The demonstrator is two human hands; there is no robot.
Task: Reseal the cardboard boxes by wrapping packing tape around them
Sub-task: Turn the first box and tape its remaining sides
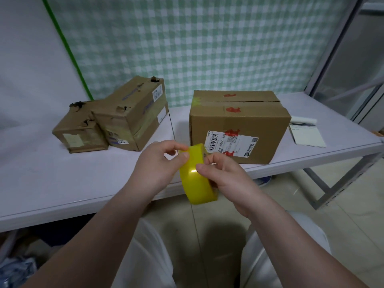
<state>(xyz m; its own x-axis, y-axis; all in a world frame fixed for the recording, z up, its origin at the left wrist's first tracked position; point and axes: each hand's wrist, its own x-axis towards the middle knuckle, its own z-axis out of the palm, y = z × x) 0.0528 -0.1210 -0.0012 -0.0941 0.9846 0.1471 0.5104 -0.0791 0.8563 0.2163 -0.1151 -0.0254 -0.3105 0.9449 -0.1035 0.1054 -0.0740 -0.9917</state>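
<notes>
Trousers: pale trousers (145, 256) on my knees, closest thing, way down at the bottom.
Battered boxes: small torn brown cardboard box (81, 134) touching a longer torn brown cardboard box (137, 113), far left on the white table (62, 183).
Left hand: left hand (158, 163) has thumb and fingers pinched on the roll's top rim.
Tape: shiny yellow packing tape roll (197, 183), up on edge between both hands, over the table's front edge, just before the big box.
Right hand: right hand (224, 173) has its thumb pressed on the roll's outer face, fingers curled round its side.
Big box: large brown cardboard box with red marks and a white label (239, 121), upright, dark gap along its top seam.
Notepad: white notepad (307, 134) lying flat, right of that box, apart.
</notes>
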